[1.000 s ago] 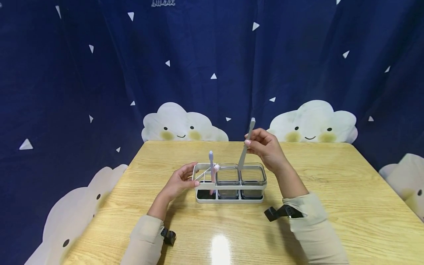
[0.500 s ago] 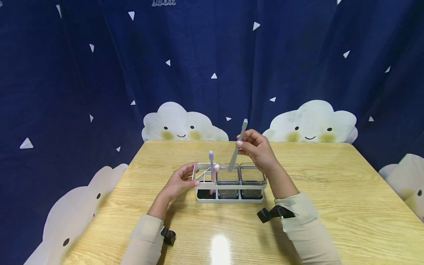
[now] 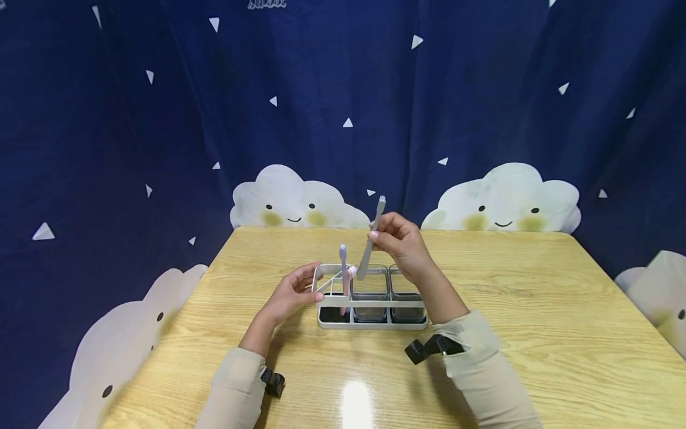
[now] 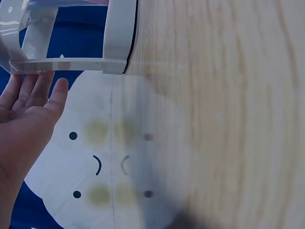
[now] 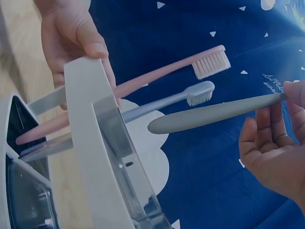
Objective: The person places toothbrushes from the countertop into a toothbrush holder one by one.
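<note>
A white toothbrush holder (image 3: 375, 302) stands on the table, its left end gripped by my left hand (image 3: 292, 293), thumb on the front bar and fingers behind. My right hand (image 3: 404, 247) pinches a grey toothbrush (image 3: 365, 262) above it, head up. The brush tilts, its handle end hanging over the left clear cup (image 3: 370, 291). In the right wrist view, the handle end points toward a pink toothbrush (image 5: 157, 74) and a bluish-purple toothbrush (image 5: 162, 101). Both stand in the holder's divided left section, bristles up.
A second clear cup (image 3: 405, 290) sits at the holder's right end, partly behind the right forearm. The wooden table (image 3: 332, 357) reaches back to a dark blue curtain (image 3: 321, 71) printed with clouds. Each wrist wears a black camera.
My right hand has moved left with the grey toothbrush, its lower end passing from the right cup to over the left one. The left hand and holder have stayed in place.
</note>
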{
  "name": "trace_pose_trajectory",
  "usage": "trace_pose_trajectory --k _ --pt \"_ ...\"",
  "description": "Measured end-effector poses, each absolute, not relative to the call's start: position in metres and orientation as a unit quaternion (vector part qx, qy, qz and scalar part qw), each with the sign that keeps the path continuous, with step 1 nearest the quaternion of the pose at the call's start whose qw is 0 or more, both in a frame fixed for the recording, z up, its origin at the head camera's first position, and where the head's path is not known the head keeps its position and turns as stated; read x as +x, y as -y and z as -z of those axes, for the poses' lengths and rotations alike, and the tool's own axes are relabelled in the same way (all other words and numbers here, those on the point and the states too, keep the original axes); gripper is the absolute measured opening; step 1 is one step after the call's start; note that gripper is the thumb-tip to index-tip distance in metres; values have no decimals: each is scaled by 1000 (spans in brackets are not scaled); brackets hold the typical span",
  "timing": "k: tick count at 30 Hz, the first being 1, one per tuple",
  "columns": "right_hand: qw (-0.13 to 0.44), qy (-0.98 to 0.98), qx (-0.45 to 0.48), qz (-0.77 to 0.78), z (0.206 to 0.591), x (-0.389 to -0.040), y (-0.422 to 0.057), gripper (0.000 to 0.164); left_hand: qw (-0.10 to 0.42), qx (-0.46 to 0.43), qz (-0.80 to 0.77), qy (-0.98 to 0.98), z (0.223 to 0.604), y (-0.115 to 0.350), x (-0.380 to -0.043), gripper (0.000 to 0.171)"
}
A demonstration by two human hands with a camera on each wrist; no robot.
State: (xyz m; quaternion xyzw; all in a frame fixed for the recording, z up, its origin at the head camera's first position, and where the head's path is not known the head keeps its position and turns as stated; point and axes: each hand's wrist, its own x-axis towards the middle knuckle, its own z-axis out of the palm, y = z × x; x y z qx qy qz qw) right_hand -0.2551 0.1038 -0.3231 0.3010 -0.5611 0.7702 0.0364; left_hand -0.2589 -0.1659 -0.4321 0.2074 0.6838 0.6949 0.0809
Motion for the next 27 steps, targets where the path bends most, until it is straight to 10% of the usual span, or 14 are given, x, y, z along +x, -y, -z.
trace_pose_trajectory --k 27 --pt "7 595 289 -750 347 -259 -81 6 80 209 -688 -690 431 165 -260 70"
